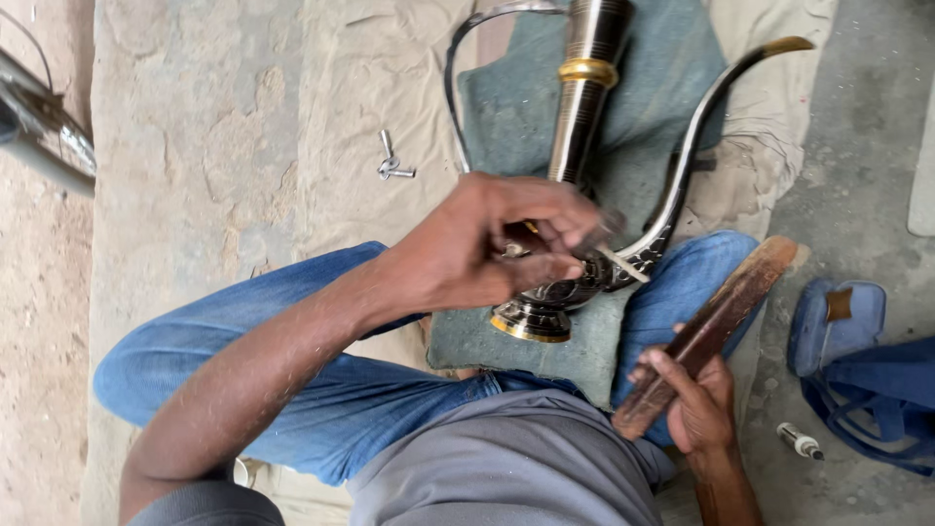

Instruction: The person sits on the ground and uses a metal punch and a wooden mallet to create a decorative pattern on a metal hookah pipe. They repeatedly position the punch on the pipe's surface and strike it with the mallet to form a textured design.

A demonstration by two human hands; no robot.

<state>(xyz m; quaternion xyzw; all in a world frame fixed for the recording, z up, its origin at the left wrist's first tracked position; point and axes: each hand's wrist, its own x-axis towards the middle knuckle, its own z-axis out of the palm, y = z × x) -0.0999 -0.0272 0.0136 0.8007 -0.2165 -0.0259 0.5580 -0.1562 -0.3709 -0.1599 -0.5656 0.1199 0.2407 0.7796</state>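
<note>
A tall dark metal ewer [582,107] with brass bands, a curved spout and a thin handle lies across a grey-green cushion [506,117] on my lap. My left hand [497,244] rests on the ewer's round body and pinches a small thin chisel [621,263] against its surface. My right hand [693,399] grips the lower end of a flat brown wooden mallet stick [716,326], held off to the right above my knee and apart from the ewer.
I sit cross-legged in blue jeans on a beige cloth [370,78] over the ground. Small metal tools [392,168] lie on the cloth to the left. A blue bag [857,380] and a small tube [801,441] lie on the right. A metal pipe [44,131] crosses the far left.
</note>
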